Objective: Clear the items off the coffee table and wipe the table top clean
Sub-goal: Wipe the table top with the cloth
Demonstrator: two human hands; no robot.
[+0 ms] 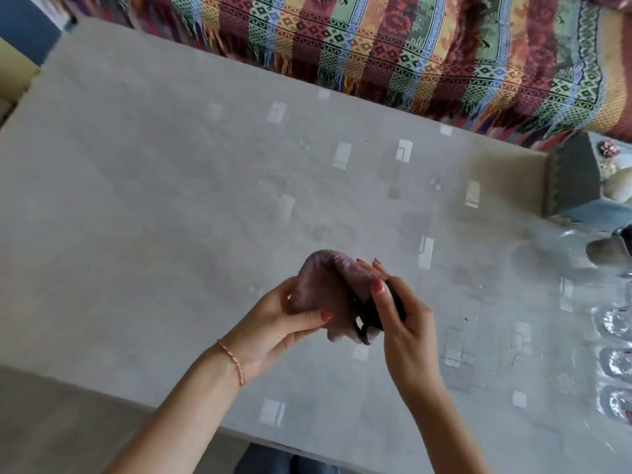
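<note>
Mauve terry cloth (321, 289) sits bunched between our hands above the coffee table (171, 200): our left hand (273, 326) cups it from below with the thumb pressed on top, while our right hand (400, 323) pinches its near edge along with something small and black we cannot identify. Pale and glossy, the table top stretches toward a striped, fringed blanket (410, 53), with a grey box (574, 176) at its right edge.

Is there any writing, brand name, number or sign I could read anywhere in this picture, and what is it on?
None can be read.
Cloth, held in the left hand and right hand: no label shows.
Table top: only pale square patterns, no letters.
Striped blanket: woven shapes, no words.
Box at the right edge: decoration only, blurred.
Clear plastic packaging at the right: too blurred to tell.
</note>
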